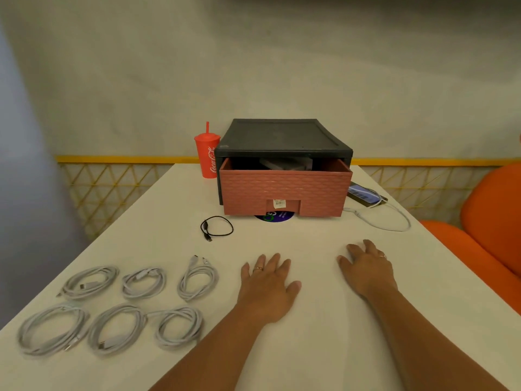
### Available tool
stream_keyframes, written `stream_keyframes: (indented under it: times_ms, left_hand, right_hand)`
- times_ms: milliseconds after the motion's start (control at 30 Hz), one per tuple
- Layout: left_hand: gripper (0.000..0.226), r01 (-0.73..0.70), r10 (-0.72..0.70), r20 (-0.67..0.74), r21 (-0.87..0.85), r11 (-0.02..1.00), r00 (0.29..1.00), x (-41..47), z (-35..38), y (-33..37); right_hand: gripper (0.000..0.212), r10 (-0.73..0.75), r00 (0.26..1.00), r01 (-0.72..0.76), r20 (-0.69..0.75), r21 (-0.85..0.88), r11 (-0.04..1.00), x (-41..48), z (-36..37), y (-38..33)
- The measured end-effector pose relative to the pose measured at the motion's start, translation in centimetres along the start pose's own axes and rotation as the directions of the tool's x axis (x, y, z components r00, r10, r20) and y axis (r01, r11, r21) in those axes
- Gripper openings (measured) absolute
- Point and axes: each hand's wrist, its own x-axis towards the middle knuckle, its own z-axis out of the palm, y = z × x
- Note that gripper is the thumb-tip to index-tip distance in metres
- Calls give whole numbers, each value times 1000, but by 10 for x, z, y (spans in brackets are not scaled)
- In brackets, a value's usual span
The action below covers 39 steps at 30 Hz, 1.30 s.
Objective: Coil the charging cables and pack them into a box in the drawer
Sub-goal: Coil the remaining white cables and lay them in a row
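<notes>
Several coiled white cables [118, 306] lie in two rows on the left of the white table [324, 348]. A small coiled black cable [216, 227] lies farther back, in front of the drawer unit. The black drawer unit [282, 136] has its pink woven drawer [284, 190] pulled partly out, with a grey box [284, 164] dimly visible inside. My left hand [267, 289] lies flat on the table with fingers straight, holding nothing. My right hand [369, 269] lies flat to its right, also holding nothing.
A red cup with a straw [207, 156] stands left of the drawer unit. A phone [363, 194] with a white cable [389, 221] plugged in lies to its right. An orange chair [487, 221] is at the table's right edge. A purple sticker [275, 216] shows under the drawer.
</notes>
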Motion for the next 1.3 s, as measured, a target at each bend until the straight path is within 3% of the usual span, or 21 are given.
stream_keyframes:
  times_ms: [267,600,800,933,1100,1200,1300]
  left_hand:
    - [63,36,-36,-5,21,999,999,29,0,10]
    - [64,38,-38,-16,30,999,999,30,1,10]
    - [64,39,-39,-11,25,999,999,29,0,10]
    - [64,38,-37,-17,18,999,999,29,0,9]
    - [62,28,-31,-76,-42,999,997,28,1,8]
    - [54,-19,-3,-142,-154,988,990,23,-1,8]
    - [40,-67,-33,-190,-497,865,981,11,-3,9]
  right_hand:
    - [64,113,993,-110,46,-73,991,48,-6,32]
    - [71,128,991,-125,31,-83,989,79,-6,51]
    - [52,92,994,-99,-63,-117,988,74,-9,50]
    - [28,18,973,-39,-230,-85,996,57,-5,44]
    - [21,-118,960,87,-254,-131,988,20,2,30]
    - [22,-198,957,202,-210,-3,979,-8,2,8]
    - [22,-317,924,345,-214,107,932,-39,3,-20]
